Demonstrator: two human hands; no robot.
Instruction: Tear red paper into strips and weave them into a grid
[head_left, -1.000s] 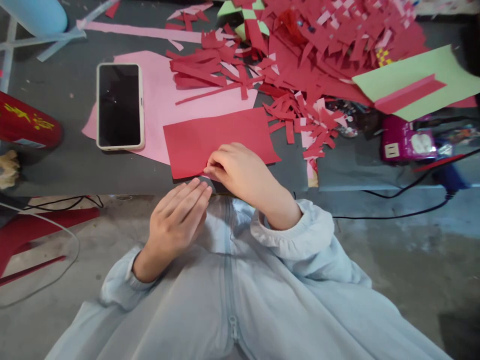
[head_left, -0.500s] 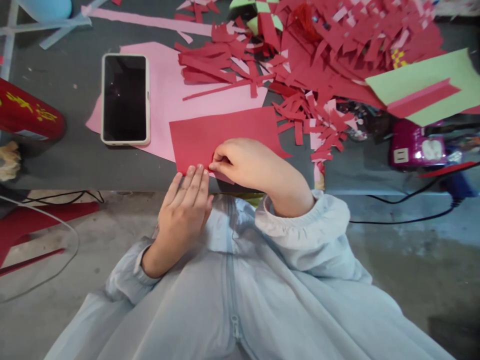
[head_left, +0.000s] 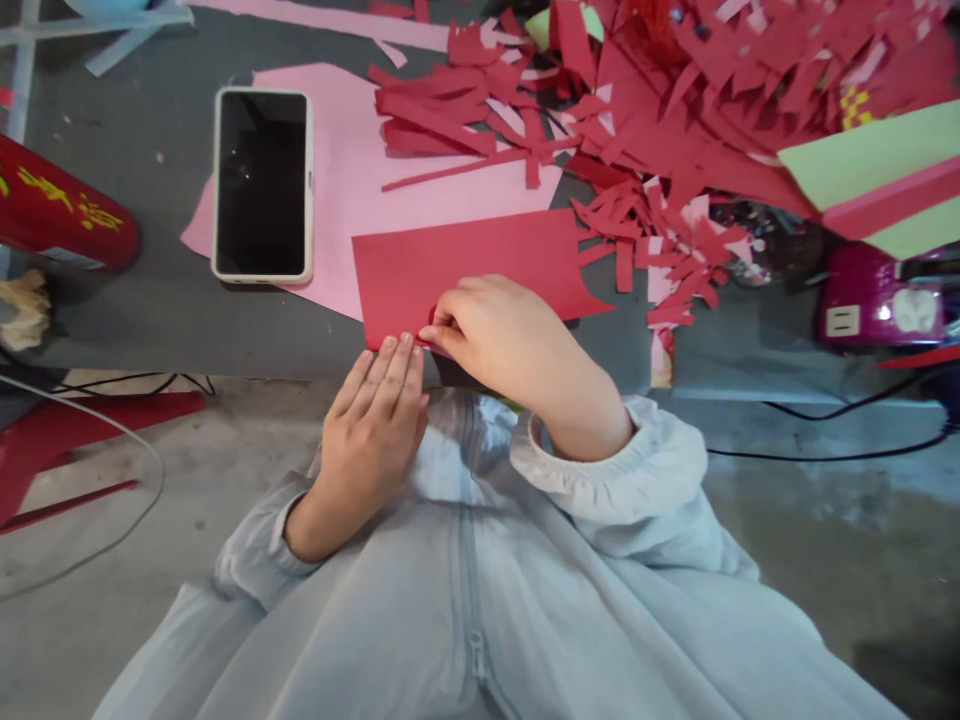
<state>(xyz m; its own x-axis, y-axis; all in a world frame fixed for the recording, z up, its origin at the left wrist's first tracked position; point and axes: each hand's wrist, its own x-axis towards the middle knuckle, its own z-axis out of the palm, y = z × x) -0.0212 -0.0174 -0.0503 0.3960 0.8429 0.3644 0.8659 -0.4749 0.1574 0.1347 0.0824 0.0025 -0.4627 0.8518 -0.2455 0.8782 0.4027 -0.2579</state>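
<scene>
A red paper sheet (head_left: 472, 255) lies at the table's front edge, partly over a larger pink sheet (head_left: 345, 170). My left hand (head_left: 379, 420) rests flat with its fingers stretched out, the tips on the sheet's near left edge. Just right of those fingertips, my right hand (head_left: 502, 335) pinches the near edge of the red sheet between thumb and forefinger. The near edge looks narrowly folded, though the fingers hide part of it. Red paper strips (head_left: 435, 120) lie beyond the sheet.
A phone (head_left: 262, 185) lies on the pink sheet's left part. At the far left is a red can (head_left: 67, 210). Red scraps (head_left: 675, 240), a green sheet (head_left: 892, 150) and a purple box (head_left: 885, 300) are on the right. Cables hang below the table edge.
The view has shifted slightly, so the table objects appear farther right. My right hand has stayed pinched at the sheet's edge; my left hand still lies flat beside it.
</scene>
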